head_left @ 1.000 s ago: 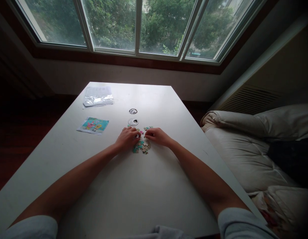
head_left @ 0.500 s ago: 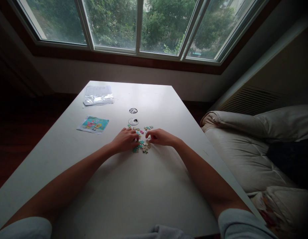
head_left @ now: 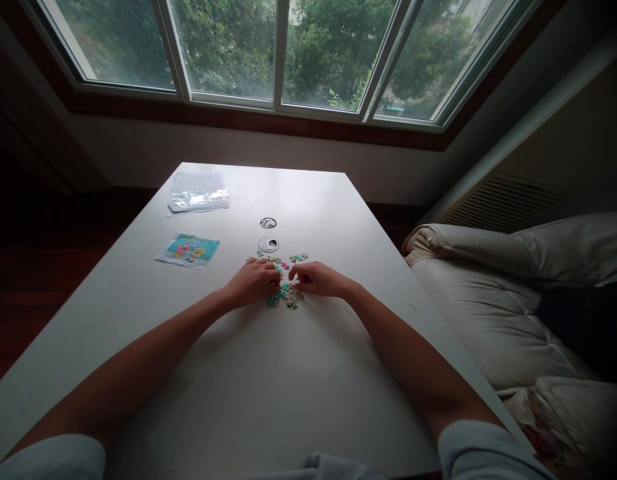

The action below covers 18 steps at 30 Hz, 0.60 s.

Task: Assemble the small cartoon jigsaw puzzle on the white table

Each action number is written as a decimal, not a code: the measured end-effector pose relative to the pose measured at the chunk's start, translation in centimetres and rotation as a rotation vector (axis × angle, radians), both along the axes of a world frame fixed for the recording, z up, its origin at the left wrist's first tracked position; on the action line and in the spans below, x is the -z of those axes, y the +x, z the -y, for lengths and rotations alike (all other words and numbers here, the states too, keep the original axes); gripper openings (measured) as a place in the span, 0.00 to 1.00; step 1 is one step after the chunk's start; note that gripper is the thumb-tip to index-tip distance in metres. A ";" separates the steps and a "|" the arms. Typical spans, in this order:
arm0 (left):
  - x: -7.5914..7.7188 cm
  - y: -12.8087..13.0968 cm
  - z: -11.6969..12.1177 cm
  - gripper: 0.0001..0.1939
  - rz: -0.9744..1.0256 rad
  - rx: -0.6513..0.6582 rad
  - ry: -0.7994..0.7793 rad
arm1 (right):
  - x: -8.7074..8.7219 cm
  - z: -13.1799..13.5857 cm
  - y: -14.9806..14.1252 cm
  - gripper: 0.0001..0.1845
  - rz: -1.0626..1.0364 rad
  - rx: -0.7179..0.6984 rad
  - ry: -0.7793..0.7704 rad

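Small jigsaw puzzle pieces [head_left: 291,297], some pale and some teal or multicoloured, lie loose in a cluster on the white table [head_left: 268,373]. My left hand [head_left: 253,280] rests at the left side of the cluster, its fingers curled in and closed; whatever they may hold is too small to make out. Opposite it, my right hand [head_left: 317,277] hovers over or touches the right side of the pieces. Its index finger is bent, with a gap to the thumb, and nothing shows between them. Both hands partly hide the pieces.
Beyond the pieces are two round, dark-rimmed items [head_left: 268,244]. To the left lies a colourful cartoon picture sheet [head_left: 191,249], with a clear plastic packet [head_left: 198,192] farther back. A cushioned pale sofa [head_left: 488,300] stands right of the table, and a window [head_left: 278,53] is ahead.
My left fingers have curled in a little among the pieces. My right hand has shifted slightly left, and its index finger has moved a little. The camera view has moved barely.
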<state>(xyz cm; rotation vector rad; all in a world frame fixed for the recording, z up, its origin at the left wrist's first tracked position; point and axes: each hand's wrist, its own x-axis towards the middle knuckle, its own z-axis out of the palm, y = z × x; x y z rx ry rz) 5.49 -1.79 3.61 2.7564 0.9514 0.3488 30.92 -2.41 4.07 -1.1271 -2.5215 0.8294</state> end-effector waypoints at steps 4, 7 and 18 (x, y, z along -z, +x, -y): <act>-0.3 -0.7 -0.9 0.07 0.053 -0.045 -0.015 | 0.4 0.1 -0.4 0.11 0.001 -0.017 0.027; -0.6 -2.2 -2.2 0.07 0.034 -0.146 0.026 | 0.8 0.1 -0.6 0.09 0.011 -0.014 0.053; 0.1 -5.7 -4.4 0.09 -0.159 -0.478 0.105 | 0.8 0.1 -0.2 0.03 -0.104 0.057 0.002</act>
